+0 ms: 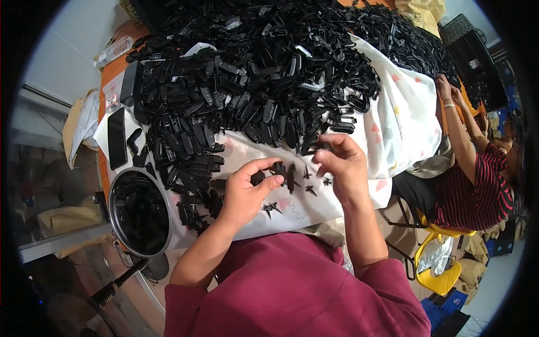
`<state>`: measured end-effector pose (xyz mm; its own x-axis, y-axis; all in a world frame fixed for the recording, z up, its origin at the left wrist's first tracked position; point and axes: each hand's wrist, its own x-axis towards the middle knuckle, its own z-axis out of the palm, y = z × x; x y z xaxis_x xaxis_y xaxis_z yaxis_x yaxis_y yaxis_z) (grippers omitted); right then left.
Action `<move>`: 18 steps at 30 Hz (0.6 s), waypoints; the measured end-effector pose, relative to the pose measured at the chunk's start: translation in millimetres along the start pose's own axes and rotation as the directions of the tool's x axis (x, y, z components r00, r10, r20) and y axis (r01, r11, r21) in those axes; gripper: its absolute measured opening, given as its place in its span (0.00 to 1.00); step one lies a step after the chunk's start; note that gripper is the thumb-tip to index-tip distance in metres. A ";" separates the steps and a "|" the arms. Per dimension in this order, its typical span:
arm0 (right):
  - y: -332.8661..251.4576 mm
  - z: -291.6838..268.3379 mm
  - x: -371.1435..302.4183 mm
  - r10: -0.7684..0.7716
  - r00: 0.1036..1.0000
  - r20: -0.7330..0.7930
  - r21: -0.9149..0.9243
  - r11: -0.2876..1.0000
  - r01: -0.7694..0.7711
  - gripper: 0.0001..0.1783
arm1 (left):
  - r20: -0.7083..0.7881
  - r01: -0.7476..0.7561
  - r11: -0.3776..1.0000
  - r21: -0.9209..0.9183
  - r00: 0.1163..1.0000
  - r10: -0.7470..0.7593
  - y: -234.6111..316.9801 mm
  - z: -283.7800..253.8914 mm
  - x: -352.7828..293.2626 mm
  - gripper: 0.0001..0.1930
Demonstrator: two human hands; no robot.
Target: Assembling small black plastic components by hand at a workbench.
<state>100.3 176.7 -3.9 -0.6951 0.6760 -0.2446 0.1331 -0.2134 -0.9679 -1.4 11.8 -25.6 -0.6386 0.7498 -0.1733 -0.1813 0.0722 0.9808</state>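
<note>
My left hand [251,190] is closed in a pinch, with a small black plastic part [279,168] between thumb and fingertips. Over the cloth to its right, my right hand [346,168] has its fingers curled and thumb bent toward the index finger. Dark pieces lie right at those fingertips, by the near edge of the heap; I cannot make out which is gripped. Between the hands stands an elongated black part [291,177]. Small pronged black pieces [272,209] and another pronged piece [311,190] lie on the white patterned cloth [314,210].
A large heap of black plastic parts [241,84] covers the table ahead. At left are a metal bowl [168,196] of dark pieces, a phone [117,138] and a clear bottle [114,51]. Another person in a striped shirt [471,194] sits at right, near a yellow chair [441,275].
</note>
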 end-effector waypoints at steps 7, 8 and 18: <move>7.7 12.0 -23.7 -0.267 0.917 0.295 -0.189 0.925 0.330 0.13 | -0.054 -0.156 0.987 0.048 0.986 0.158 8.6 -1.7 -3.8 0.16; 6.4 12.8 -23.0 -0.266 0.917 0.297 -0.188 0.925 0.330 0.13 | -0.058 -0.197 0.973 0.122 0.977 0.206 8.7 -3.1 -3.8 0.17; 0.0 14.3 -31.0 -0.598 0.626 0.500 -0.491 0.400 0.774 0.24 | 0.011 -0.230 0.949 0.216 0.972 0.234 6.2 -11.6 -10.9 0.16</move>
<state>111.8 145.7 4.6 -0.8682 0.1985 0.4548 -0.1376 0.7842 -0.6050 -4.3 -3.6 -18.7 -0.6549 0.7532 0.0616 0.1366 0.0379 0.9899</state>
